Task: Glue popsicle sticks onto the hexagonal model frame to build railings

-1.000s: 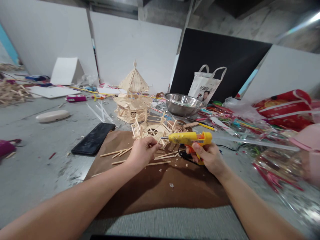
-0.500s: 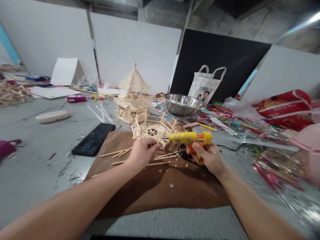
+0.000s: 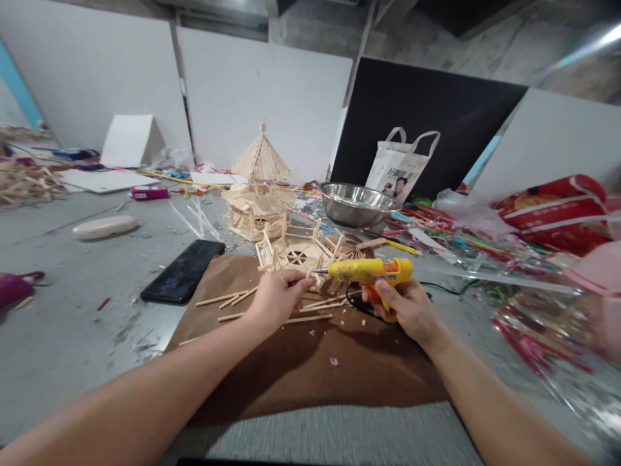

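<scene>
My right hand (image 3: 405,307) grips a yellow and orange hot glue gun (image 3: 366,270), its nozzle pointing left. A long clear glue stick (image 3: 495,278) sticks out of the gun's back end. Thumb and fingers of my left hand (image 3: 279,298) pinch a short wooden stick (image 3: 310,272) right at the nozzle tip. Just beyond is a low wooden-stick frame (image 3: 298,252) with upright posts. Behind it stands a tiered wooden-stick pavilion (image 3: 259,194) with a pointed roof. Loose wooden sticks (image 3: 228,296) lie around my left hand on a brown sheet (image 3: 310,382).
A black phone (image 3: 182,272) overlaps the sheet's left edge. A white oblong case (image 3: 105,227) lies further left. Behind are a steel bowl (image 3: 358,204) and a white tote bag (image 3: 398,168). Plastic scraps (image 3: 451,239) clutter the right, near a red bag (image 3: 557,210). The gun's black cord (image 3: 451,289) trails right.
Both hands hold nearly the same pose, with the nozzle still at the stick. The whole view has shifted very slightly.
</scene>
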A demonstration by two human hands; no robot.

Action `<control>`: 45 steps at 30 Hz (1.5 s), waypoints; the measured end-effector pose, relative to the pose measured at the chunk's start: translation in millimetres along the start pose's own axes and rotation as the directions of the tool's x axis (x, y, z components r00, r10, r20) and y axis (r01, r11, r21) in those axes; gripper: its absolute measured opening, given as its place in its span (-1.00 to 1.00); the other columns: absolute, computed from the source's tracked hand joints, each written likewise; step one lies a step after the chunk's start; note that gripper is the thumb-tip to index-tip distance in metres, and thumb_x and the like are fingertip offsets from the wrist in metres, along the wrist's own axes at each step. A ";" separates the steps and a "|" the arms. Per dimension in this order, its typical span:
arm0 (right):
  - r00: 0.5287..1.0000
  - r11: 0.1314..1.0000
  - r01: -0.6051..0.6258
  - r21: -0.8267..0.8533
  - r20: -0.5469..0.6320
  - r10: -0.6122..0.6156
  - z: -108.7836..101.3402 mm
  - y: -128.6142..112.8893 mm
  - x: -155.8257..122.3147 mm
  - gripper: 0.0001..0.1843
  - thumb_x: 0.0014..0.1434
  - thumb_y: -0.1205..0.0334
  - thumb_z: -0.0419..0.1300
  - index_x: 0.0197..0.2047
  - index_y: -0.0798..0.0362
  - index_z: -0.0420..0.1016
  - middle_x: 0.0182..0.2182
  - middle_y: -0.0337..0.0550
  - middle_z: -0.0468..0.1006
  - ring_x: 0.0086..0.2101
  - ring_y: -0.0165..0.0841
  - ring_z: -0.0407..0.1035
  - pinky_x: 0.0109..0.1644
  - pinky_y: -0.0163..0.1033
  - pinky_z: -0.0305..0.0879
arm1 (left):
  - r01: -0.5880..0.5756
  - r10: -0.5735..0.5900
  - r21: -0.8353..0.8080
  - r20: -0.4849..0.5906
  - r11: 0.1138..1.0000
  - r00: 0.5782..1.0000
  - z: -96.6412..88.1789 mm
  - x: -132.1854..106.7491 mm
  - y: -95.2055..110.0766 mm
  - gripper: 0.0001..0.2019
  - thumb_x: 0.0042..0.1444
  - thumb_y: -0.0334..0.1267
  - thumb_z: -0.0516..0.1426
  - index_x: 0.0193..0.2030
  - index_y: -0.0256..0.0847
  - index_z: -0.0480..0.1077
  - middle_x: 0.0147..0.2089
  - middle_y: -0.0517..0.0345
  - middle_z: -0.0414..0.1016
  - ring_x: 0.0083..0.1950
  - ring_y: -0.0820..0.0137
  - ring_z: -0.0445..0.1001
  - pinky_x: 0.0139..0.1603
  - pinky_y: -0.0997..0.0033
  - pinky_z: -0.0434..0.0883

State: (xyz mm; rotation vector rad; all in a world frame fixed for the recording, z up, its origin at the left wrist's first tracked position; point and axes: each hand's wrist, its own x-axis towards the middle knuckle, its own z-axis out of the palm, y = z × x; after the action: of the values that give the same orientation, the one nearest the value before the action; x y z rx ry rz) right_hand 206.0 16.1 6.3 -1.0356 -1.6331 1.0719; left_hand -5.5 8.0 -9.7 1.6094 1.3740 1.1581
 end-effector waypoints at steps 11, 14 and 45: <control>0.997 0.996 0.060 0.059 -0.040 -0.058 1.5 -4.7 -2.4 -0.69 -0.03 -0.04 0.10 -0.47 0.06 0.37 -0.58 -0.23 0.40 -0.70 -0.56 0.14 -0.66 -0.39 0.09 | 0.001 0.000 -0.264 0.004 0.965 1.000 -1.1 0.8 2.7 -0.68 -0.02 -0.05 0.03 -0.59 -0.28 0.29 -0.78 0.31 0.20 -0.73 0.58 0.17 -0.67 0.60 0.12; 0.997 0.997 0.062 0.054 -0.040 -0.060 0.8 -3.0 -2.0 -0.70 -0.03 -0.03 0.10 -0.49 0.05 0.37 -0.60 -0.25 0.39 -0.70 -0.57 0.15 -0.66 -0.40 0.09 | 0.031 -0.048 -0.373 -0.035 0.927 0.998 -6.0 2.7 8.4 -0.70 -0.06 -0.06 0.08 -0.53 -0.31 0.32 -0.74 0.30 0.23 -0.72 0.59 0.19 -0.68 0.60 0.16; 0.998 0.998 0.054 -0.011 -0.015 -0.054 2.2 2.6 -2.0 -0.71 -0.07 -0.06 0.14 -0.53 0.00 0.34 -0.64 -0.25 0.37 -0.73 -0.51 0.12 -0.72 -0.35 0.02 | 0.149 -0.194 -0.778 0.036 0.610 0.980 -19.4 9.8 14.7 -0.83 0.01 -0.22 0.07 -0.41 -0.31 0.26 -0.60 0.27 0.31 -0.70 0.64 0.26 -0.72 0.66 0.25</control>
State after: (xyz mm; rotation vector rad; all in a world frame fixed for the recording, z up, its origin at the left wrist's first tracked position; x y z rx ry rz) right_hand 204.8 14.5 2.9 -0.9984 -1.6467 1.0186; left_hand -18.4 14.4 12.3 0.7888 0.8116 1.4128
